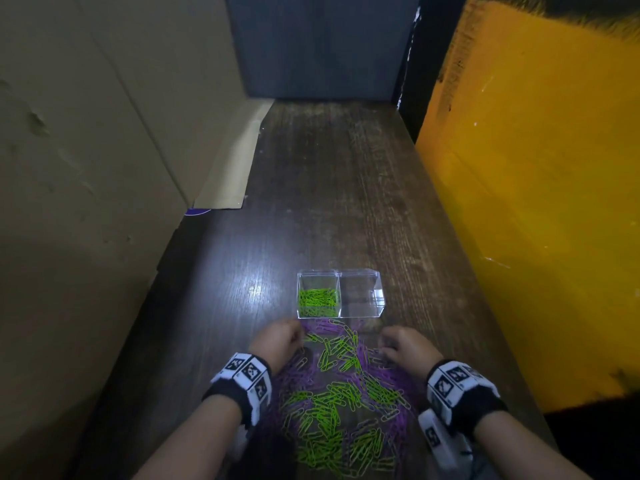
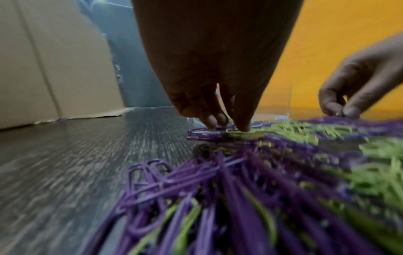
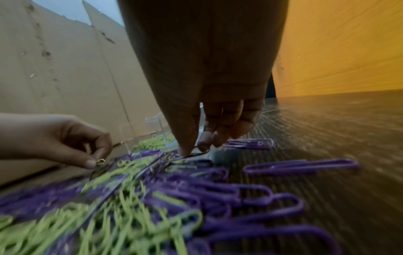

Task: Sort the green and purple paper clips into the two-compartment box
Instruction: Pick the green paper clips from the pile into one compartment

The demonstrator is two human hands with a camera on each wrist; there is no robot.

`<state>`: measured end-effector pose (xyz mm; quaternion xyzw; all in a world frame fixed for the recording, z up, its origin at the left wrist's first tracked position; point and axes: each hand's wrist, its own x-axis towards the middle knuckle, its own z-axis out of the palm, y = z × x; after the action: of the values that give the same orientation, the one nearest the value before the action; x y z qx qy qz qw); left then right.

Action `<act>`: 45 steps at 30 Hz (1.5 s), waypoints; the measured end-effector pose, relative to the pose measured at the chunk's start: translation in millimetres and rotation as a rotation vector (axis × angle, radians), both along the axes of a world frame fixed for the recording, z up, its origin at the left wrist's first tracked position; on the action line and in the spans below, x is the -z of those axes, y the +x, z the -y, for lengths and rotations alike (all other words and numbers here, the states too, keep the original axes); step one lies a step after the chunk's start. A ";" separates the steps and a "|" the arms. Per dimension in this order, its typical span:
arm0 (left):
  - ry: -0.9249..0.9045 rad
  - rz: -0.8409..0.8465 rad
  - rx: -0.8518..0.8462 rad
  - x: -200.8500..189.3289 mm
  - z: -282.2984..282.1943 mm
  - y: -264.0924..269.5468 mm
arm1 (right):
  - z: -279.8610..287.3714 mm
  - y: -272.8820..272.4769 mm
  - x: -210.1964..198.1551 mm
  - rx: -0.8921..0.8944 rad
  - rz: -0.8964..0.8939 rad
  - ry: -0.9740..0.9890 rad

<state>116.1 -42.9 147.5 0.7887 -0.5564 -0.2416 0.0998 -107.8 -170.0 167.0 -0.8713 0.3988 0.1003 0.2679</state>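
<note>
A clear two-compartment box [image 1: 377, 308] stands on the dark wooden table. Its left compartment holds green paper clips [image 1: 318, 301]; its right one looks empty. In front of it lies a mixed pile of green and purple clips [image 1: 346, 400]. At the pile's far left edge my left hand [image 1: 298, 338] pinches a green clip [image 3: 100, 161] between thumb and finger [image 2: 229, 126]. My right hand [image 1: 382, 349] is at the far right edge, and its thumb and forefinger [image 3: 194, 149] pinch a dark purple clip [image 3: 199, 153].
A cardboard wall [image 1: 86, 168] closes the left side, with a flap [image 1: 228, 174] lying on the table. A yellow wall [image 1: 536, 202] closes the right, and a dark panel [image 1: 322, 46] stands at the back. Loose purple clips [image 3: 301, 166] lie right of the pile.
</note>
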 end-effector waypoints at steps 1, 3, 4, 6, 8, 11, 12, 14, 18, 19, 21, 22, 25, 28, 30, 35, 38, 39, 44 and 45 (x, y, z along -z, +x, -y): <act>-0.022 -0.069 -0.049 -0.1 -1.4 2.0 | 3.4 -2.6 -0.7 0.046 0.046 0.041; -0.053 -0.171 -0.109 -1.6 -3.7 3.1 | 10.9 -8.2 -2.8 0.120 0.071 0.064; -0.058 -0.201 -0.131 -2.3 -4.4 2.4 | 14.4 -9.9 -4.1 0.124 0.030 0.037; -0.063 -0.235 -0.206 -1.5 -3.7 1.0 | 17.5 -10.7 -3.5 0.084 -0.069 -0.061; -0.071 -0.289 -0.315 1.2 -2.1 -0.1 | 11.3 -0.7 -6.7 0.012 -0.108 -0.187; -0.032 -0.348 -0.347 3.9 0.6 -5.4 | -8.6 28.3 -8.0 -0.121 -0.037 -0.184; -0.020 -0.337 -0.303 3.0 1.2 -8.5 | -14.2 38.4 -5.9 -0.172 -0.045 -0.189; 0.011 -0.241 -0.176 0.0 3.2 -13.4 | -19.4 54.2 0.5 -0.252 -0.101 -0.231; 0.074 0.099 0.051 2.4 4.6 -12.1 | -17.3 63.4 9.8 -0.239 -0.134 -0.253; 0.098 0.175 0.089 2.6 4.0 -12.9 | -17.6 61.8 11.6 -0.225 -0.126 -0.249; 0.129 0.254 0.131 5.8 3.6 -12.3 | -18.8 57.3 16.2 -0.185 -0.085 -0.230; 0.127 0.276 0.154 5.3 4.1 -12.6 | -19.9 55.8 17.6 -0.163 -0.069 -0.222; 0.142 0.309 0.229 -4.9 10.2 -11.7 | -20.3 55.5 18.3 -0.136 -0.042 -0.224; 0.145 0.420 0.337 -11.1 17.0 -16.0 | -16.2 58.7 13.3 -0.079 0.015 -0.160; 0.142 0.451 0.386 -4.6 19.1 -17.4 | -12.2 59.7 11.8 -0.014 0.111 -0.030; 0.024 0.378 0.240 -3.8 19.4 -11.5 | -3.4 49.5 6.5 0.145 0.314 0.196; -0.067 0.213 0.082 -2.1 12.8 -6.8 | -2.7 42.7 5.2 0.182 0.354 0.268; -0.055 0.164 0.034 -1.3 9.7 -4.8 | -2.5 41.1 5.5 0.187 0.363 0.284; -0.001 0.036 -0.073 3.5 -4.5 2.9 | -5.1 35.8 4.8 0.250 0.450 0.374; 0.000 0.008 -0.089 4.7 -6.2 3.0 | -5.7 35.8 4.6 0.254 0.446 0.402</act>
<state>119.2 -36.7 142.8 0.8136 -0.5212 -0.2339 0.1080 -72.1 -164.3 162.3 -0.7445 0.4082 -0.0505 0.5258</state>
